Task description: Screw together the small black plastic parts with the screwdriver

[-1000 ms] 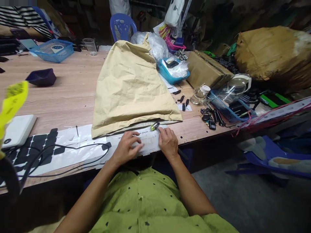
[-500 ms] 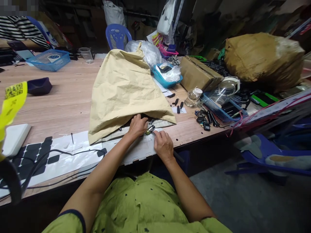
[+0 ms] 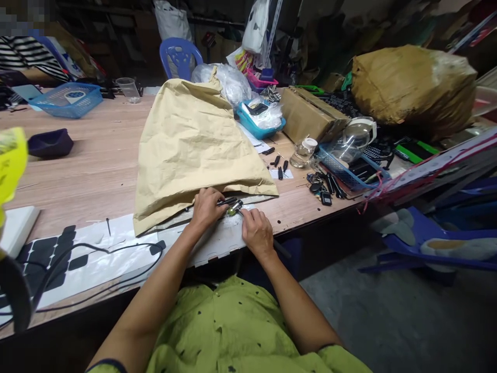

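My left hand (image 3: 205, 208) is closed on a small dark part (image 3: 228, 201) at the mouth of a big tan paper sack (image 3: 194, 145) lying on the wooden table (image 3: 97, 166). My right hand (image 3: 256, 232) grips a tool with a yellow-green and silver tip (image 3: 234, 208); the tip points at that dark part. Both hands rest over a white foam sheet (image 3: 217, 241) at the table's front edge.
A black cable (image 3: 116, 254) and dark cells (image 3: 50, 259) lie on white plastic at the left. Small screwdrivers (image 3: 280, 168), a glass jar (image 3: 303, 153), blue baskets (image 3: 351, 173), a cardboard box (image 3: 310, 114) and a brown bundle (image 3: 411, 88) crowd the right. A blue chair (image 3: 179, 56) stands behind.
My left hand has moved from the foam sheet up to the sack's mouth and closed on a dark part there. My right hand with the tool has stayed beside it.
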Demonstrator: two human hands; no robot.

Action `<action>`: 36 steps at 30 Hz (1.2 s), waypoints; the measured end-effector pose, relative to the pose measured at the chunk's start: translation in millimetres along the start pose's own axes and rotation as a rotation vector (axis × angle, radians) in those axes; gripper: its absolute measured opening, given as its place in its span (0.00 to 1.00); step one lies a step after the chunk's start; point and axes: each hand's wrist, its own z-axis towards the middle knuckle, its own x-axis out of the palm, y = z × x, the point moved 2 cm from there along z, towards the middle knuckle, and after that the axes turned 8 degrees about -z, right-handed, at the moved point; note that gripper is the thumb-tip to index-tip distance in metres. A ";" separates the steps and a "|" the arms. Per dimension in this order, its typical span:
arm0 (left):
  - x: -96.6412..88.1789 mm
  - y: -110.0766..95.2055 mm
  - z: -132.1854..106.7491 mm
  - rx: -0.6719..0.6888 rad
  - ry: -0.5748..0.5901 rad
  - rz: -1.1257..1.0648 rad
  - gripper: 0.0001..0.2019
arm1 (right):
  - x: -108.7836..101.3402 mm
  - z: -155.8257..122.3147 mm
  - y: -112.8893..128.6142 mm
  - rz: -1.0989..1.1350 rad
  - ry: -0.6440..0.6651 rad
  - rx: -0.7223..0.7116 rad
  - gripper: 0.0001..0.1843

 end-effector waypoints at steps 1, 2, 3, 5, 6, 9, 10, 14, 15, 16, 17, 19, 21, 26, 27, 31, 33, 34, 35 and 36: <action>-5.8 7.6 -12.0 0.000 -0.001 -0.009 0.05 | -0.1 -0.1 -0.2 0.004 0.004 0.003 0.15; -10.5 14.6 -24.2 -0.006 0.003 -0.028 0.04 | -0.1 -0.3 -0.6 0.008 0.010 0.007 0.16; -14.0 20.5 -36.3 -0.011 0.004 -0.053 0.04 | 0.1 -0.6 -1.1 0.011 0.018 0.011 0.16; -16.4 27.9 -57.7 -0.017 0.003 -0.106 0.05 | 0.7 -1.1 -2.2 0.013 0.028 0.013 0.16; -15.4 29.3 -66.3 -0.012 -0.001 -0.130 0.06 | 1.0 -1.2 -2.9 0.013 0.029 0.012 0.16; -7.6 27.5 -81.2 0.020 -0.018 -0.166 0.10 | 1.9 -0.5 -5.9 0.011 0.020 0.007 0.17; -4.6 26.1 -82.8 0.028 -0.023 -0.163 0.10 | 2.1 0.0 -7.3 0.015 0.015 0.004 0.17; 3.0 23.2 -81.5 0.020 -0.045 -0.129 0.09 | 1.4 1.4 -14.5 0.110 0.011 0.029 0.17; 3.7 23.3 -80.8 0.017 -0.048 -0.127 0.09 | 0.3 1.0 -16.1 0.159 0.012 0.047 0.17; 4.1 23.5 -80.3 0.015 -0.047 -0.129 0.09 | -1.5 0.1 -17.3 0.218 0.013 0.065 0.17; 4.3 23.8 -80.0 0.014 -0.044 -0.135 0.09 | -3.9 -1.2 -17.7 0.286 0.015 0.081 0.17; 4.4 24.3 -80.0 0.007 -0.030 -0.154 0.09 | -10.5 -4.7 -15.8 0.427 0.021 0.102 0.17; 4.5 24.5 -80.1 -0.004 -0.019 -0.171 0.09 | -18.4 -8.7 -10.5 0.539 0.037 0.103 0.17; 4.3 23.2 -79.7 -0.006 -0.015 -0.191 0.09 | -33.2 -15.5 6.1 0.621 0.034 0.036 0.17; 4.2 22.9 -79.6 -0.004 -0.014 -0.192 0.09 | -34.1 -15.9 8.1 0.614 0.028 0.020 0.17; 4.3 21.6 -79.1 -0.017 -0.008 -0.191 0.09 | -35.0 -14.2 10.4 0.588 0.032 -0.006 0.18; 4.5 20.8 -79.0 -0.029 -0.005 -0.190 0.09 | -36.8 -12.5 11.2 0.601 0.023 -0.001 0.17; 4.5 20.3 -79.0 -0.032 -0.005 -0.190 0.09 | -38.1 -11.9 12.3 0.612 0.016 -0.001 0.17; 4.5 19.7 -79.1 -0.033 -0.005 -0.190 0.09 | -39.3 -11.7 14.0 0.625 0.010 -0.006 0.17; 4.3 19.1 -79.3 -0.033 -0.006 -0.190 0.09 | -40.2 -11.9 16.3 0.637 0.009 -0.018 0.17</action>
